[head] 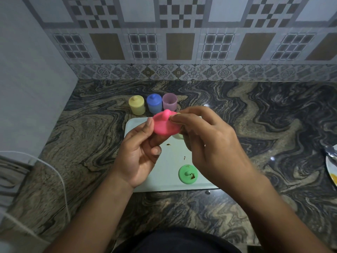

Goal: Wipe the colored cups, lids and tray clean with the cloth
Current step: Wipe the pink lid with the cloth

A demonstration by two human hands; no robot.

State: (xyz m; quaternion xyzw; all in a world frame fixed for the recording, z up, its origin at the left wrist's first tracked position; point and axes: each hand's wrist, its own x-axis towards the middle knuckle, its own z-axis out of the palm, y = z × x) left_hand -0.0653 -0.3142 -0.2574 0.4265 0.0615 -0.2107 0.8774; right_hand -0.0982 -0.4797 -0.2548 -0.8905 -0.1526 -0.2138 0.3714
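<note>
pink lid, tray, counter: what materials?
Pink lid: likely moulded plastic, matte, uniform colour, rounded knob. Tray: probably plastic or melamine, pale, smooth, rounded corners. Counter: polished stone, likely granite or marble, swirled veining with glints.

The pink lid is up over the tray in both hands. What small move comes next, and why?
Probably rub the tan wad, seemingly the cloth, pinched in the right hand around the knob of the pink lid, which the left hand holds above the tray. The wad touches the lid beside the knob.
</note>
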